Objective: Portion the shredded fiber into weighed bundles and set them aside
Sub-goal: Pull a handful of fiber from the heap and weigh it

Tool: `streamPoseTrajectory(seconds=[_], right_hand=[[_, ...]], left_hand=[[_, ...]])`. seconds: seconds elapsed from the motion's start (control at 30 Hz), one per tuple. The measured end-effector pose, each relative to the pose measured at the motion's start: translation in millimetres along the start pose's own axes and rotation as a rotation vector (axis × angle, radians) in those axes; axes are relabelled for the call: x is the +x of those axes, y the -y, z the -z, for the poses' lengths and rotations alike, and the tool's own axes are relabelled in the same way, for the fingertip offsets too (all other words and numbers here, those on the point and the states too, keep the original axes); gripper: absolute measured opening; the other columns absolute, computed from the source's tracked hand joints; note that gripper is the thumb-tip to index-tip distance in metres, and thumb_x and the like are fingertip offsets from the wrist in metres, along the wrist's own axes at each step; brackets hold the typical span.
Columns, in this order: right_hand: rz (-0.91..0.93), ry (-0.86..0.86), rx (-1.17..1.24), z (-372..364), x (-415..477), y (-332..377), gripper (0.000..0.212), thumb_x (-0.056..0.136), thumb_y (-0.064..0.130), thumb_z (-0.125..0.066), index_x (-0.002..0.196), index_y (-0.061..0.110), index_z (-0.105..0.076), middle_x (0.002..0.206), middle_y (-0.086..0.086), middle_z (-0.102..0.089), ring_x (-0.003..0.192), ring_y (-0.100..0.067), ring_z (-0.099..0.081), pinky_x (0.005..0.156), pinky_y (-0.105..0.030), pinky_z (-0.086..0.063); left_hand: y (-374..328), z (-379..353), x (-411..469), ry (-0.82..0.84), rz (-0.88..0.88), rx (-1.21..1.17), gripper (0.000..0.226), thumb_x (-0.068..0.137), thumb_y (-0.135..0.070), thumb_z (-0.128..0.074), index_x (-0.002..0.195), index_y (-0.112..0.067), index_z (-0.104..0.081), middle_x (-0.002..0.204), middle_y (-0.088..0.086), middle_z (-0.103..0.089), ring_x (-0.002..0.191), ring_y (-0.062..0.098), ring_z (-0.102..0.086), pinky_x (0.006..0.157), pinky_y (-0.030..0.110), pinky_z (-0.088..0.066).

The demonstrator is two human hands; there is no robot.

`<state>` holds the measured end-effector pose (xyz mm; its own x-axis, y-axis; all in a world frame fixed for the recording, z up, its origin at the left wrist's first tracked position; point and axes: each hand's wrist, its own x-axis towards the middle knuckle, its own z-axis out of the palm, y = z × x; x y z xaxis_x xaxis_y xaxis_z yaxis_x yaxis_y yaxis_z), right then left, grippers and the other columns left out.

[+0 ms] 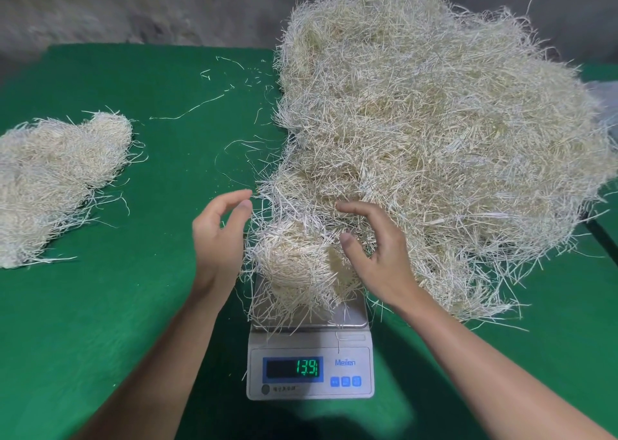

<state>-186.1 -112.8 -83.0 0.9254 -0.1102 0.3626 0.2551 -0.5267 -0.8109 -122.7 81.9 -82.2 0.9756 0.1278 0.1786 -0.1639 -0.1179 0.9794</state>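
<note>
Shredded pale, wiry fiber bundle [294, 260] sits fluffy on the grey digital scale [347, 372], reading 13.9. Our left hand [220, 235] and right hand [378, 255] flank it, each grip wide, holding nothing. Strands trailing into the big tangled heap [434, 121] right of the scale could, we judge, drag and falsify the weight.

A digital scale [310, 342], at 6 o'clock in the head view, carries the only legible writing. Its dark display [293, 368] shows green digits reading 13.9, followed by a faint stroke that cannot be made out. At 3 o'clock from the display, the brand name [345, 362] Meilen stands in blue on the pale front panel. Three blue buttons [345, 381], at 4 o'clock, bear symbols too small to read, as does a line of small print [284, 388] at 6 o'clock.
</note>
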Motion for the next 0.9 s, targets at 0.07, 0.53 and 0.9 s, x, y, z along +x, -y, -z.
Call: streamPoseTrajectory(seconds=[0.07,0.53,0.9], right_hand=[[-0.017,0.081,-0.043,0.6,2.0,-4.0,0.053,0.082,0.044,-0.049,0.132,0.028,-0.039,0.136,0.006,-0.047,0.127,-0.011,-0.042,0.109,-0.049,-0.033],[-0.102,0.594,-0.609,-48.6,-5.2,-44.6,0.109,0.073,0.036,-0.076,0.141,0.053,0.007,0.138,-0.009,-0.042,0.125,-0.027,-0.041,0.105,-0.041,-0.037],[-0.53,0.219,0.031,-36.5,37.5,-13.6,0.112,0.065,0.049,-0.077,0.149,0.031,-0.006,0.148,0.007,-0.024,0.127,-0.014,-0.039,0.102,-0.032,-0.035]], left_hand=[[11.1,2.8,4.6,-0.006,0.127,0.082,0.024,0.094,-0.024,-0.054,0.117,-0.028,-0.058,0.126,-0.009,-0.057,0.121,0.008,-0.05,0.106,0.031,-0.037],[36.9,-9.4,-8.6,0.377,0.346,0.273,0.036,0.098,-0.043,-0.04,0.123,-0.025,-0.058,0.133,-0.007,-0.053,0.12,0.011,-0.047,0.101,0.027,-0.025],[-2.9,-20.2,-4.6,0.607,0.528,-0.251,0.114,0.059,-0.056,-0.065,0.15,-0.032,-0.001,0.149,-0.003,-0.025,0.142,0.024,-0.02,0.116,0.043,-0.017]])
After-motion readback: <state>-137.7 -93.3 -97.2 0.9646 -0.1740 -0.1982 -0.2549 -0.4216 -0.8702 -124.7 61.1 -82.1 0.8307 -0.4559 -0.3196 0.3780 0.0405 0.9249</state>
